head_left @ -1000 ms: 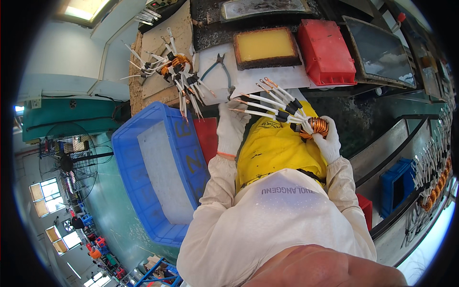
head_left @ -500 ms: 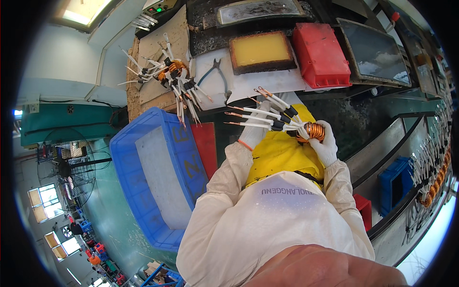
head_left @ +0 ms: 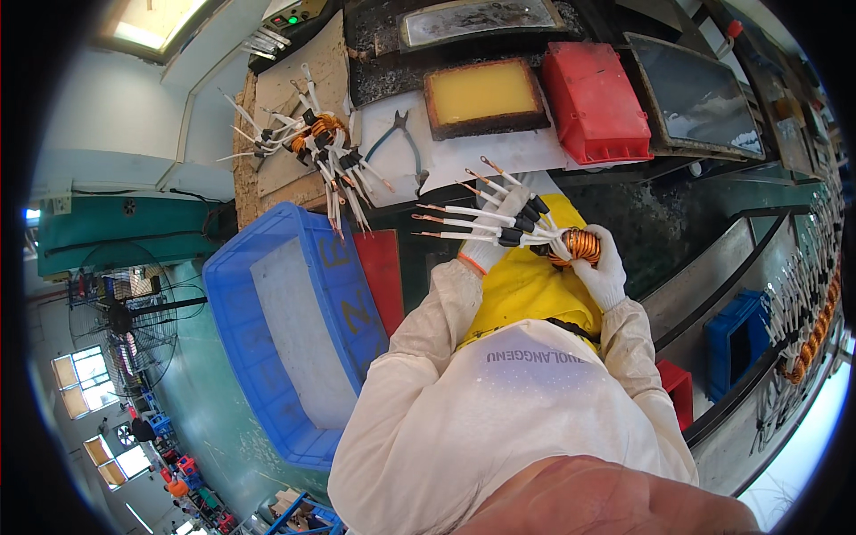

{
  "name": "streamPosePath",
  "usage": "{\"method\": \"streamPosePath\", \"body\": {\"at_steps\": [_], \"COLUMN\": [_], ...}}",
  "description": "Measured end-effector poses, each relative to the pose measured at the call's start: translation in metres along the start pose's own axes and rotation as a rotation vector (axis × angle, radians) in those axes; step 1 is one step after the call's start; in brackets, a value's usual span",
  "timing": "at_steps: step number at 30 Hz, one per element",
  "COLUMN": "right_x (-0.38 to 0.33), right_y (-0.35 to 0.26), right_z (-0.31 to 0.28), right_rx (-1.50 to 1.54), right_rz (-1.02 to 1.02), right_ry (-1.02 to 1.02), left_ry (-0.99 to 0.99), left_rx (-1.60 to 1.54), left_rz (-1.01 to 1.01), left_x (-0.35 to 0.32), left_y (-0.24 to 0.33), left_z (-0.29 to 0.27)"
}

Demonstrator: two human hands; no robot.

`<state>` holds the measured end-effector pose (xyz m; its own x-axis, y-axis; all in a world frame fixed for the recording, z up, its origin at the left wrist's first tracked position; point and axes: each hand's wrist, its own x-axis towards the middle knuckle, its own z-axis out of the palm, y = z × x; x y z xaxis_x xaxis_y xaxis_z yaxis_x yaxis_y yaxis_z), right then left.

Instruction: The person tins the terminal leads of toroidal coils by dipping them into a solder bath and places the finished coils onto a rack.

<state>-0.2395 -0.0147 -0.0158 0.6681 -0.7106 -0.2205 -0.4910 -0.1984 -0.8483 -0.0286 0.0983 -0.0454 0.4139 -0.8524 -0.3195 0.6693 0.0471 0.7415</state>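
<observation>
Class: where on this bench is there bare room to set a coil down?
Free: the white sheet between the green-handled pliers and the yellow tray, and the blue crate's grey floor. Crowded: the cardboard under the piled coils.

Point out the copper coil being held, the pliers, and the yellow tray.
copper coil [head_left: 580, 245], head view, on its orange winding.
pliers [head_left: 403, 143], head view, on the handles.
yellow tray [head_left: 482, 94], head view, on its yellow inside.

bright daylight, sharp centre; ceiling light [head_left: 134, 27] glares, fisheye bends edges into black rim.
</observation>
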Motion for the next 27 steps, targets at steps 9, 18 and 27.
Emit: {"method": "streamPosePath", "body": {"at_steps": [9, 18, 27], "right_x": [0.005, 0.015, 0.017], "right_y": [0.007, 0.006, -0.078], "right_z": [0.000, -0.006, -0.034], "right_rx": [0.029, 0.157, 0.190], "right_rz": [-0.030, 0.002, -0.212], "right_ry": [-0.012, 0.051, 0.018], "left_ry": [0.081, 0.006, -0.213], "left_rx": [-0.151, 0.510, 0.388], "left_rz": [0.038, -0.376, -0.181], "left_x": [-0.011, -0.027, -0.027], "left_y": [-0.003, 0.006, 0.000], "left_z": [-0.015, -0.022, 0.049]}}
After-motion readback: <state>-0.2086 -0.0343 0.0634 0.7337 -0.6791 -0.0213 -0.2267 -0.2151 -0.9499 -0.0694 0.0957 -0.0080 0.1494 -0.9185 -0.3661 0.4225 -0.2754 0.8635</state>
